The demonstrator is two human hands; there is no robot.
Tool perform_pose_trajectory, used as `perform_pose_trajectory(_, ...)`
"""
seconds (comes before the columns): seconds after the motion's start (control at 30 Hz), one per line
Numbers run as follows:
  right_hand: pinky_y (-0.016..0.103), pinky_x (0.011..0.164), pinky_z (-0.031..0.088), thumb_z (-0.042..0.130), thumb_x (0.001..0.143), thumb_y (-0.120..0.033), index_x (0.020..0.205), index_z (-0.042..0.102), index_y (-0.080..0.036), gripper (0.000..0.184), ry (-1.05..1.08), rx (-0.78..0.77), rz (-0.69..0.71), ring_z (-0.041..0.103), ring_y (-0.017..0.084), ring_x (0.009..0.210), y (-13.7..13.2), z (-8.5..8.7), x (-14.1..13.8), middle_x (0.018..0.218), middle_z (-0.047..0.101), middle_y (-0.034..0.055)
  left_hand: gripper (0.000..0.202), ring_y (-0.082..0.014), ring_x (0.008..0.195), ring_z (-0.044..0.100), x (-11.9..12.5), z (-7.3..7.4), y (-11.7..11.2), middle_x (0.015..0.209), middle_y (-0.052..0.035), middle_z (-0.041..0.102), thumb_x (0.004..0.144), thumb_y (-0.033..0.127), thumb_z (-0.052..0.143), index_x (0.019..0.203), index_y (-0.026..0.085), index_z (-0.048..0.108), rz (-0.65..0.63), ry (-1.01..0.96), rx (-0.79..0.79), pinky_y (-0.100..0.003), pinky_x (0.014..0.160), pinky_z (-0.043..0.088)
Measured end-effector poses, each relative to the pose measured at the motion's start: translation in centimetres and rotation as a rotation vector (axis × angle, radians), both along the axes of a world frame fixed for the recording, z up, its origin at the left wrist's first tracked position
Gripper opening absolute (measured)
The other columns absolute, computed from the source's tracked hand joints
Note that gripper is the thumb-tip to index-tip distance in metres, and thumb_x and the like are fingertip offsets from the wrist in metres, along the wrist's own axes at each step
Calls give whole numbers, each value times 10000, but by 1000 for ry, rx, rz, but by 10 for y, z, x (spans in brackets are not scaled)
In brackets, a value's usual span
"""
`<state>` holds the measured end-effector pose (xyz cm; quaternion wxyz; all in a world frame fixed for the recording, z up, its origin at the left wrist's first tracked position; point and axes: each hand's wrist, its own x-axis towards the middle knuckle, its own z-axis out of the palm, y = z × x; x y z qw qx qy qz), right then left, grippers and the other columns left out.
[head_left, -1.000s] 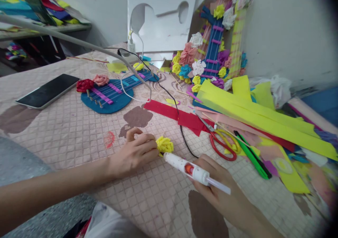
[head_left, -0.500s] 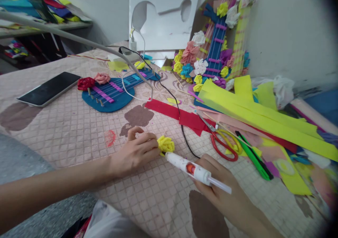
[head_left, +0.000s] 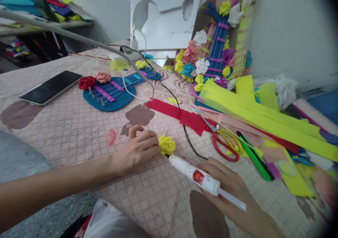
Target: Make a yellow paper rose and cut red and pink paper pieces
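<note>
- On the quilted tablecloth [head_left: 148, 202], a strung blue guitar model [head_left: 113, 102].
- Right hand [head_left: 224, 176], wrapped around a white glue gun [head_left: 185, 169].
- Left hand [head_left: 139, 148], curled, pinching the near edge of a yellow flower [head_left: 167, 145].
- Dark nozzle [head_left: 167, 156], at the base of the yellow flower.

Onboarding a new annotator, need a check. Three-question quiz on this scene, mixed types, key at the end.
1. Multiple choice: what does the person's right hand hold?
a) a green cutter
b) a glue gun
c) a phone

2. True or false: the two handle loops of the scissors are the same colour.

3. Fill in: the fingers of the left hand are at a paper flower coloured ____.

Key:
1. b
2. False: the scissors have one red loop and one yellow.
3. yellow
</note>
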<state>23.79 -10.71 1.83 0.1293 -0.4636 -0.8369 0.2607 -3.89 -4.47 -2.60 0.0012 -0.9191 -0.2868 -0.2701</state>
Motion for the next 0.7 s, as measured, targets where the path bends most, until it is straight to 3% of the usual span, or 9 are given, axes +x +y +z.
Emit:
perform_pose_trajectory(0.23,277,666,505,522,841,-233,1035,546,-265,197,75,16,-51,615,178,816,-2,-5,8,899,622,16,223,-175,942,523,1,-2,-1,891,-10,659,960,168,379,992,205,596,25,-2,-6,-410,895,237)
perform_pose_trajectory(0.37,246,599,498,532,847,-263,860,561,-249,35,90,25,-103,597,149,690,-2,-4,7,770,594,-6,178,-177,945,525,3,-4,-1,882,-6,659,944,173,424,987,202,594,45,-9,-11,-416,897,234)
perform_pose_trajectory(0.47,235,537,491,546,837,-284,738,543,-232,112,99,50,-192,585,142,602,-2,-5,10,684,588,-11,166,-178,938,526,4,-4,-1,882,-6,660,938,169,436,974,203,594,44,-14,-9,-423,895,229)
perform_pose_trajectory(0.63,297,587,524,577,820,-349,925,622,-234,162,145,89,-366,639,205,699,14,-4,23,774,680,18,167,-176,931,531,5,-2,-3,858,-8,651,930,146,440,948,193,598,56,-6,-12,-410,889,247)
perform_pose_trajectory(0.7,322,616,518,566,824,-384,900,651,-220,200,150,124,-422,640,227,724,31,2,25,762,689,32,164,-174,923,533,6,-1,-3,845,-8,643,925,146,447,931,192,604,68,-6,-15,-407,893,253)
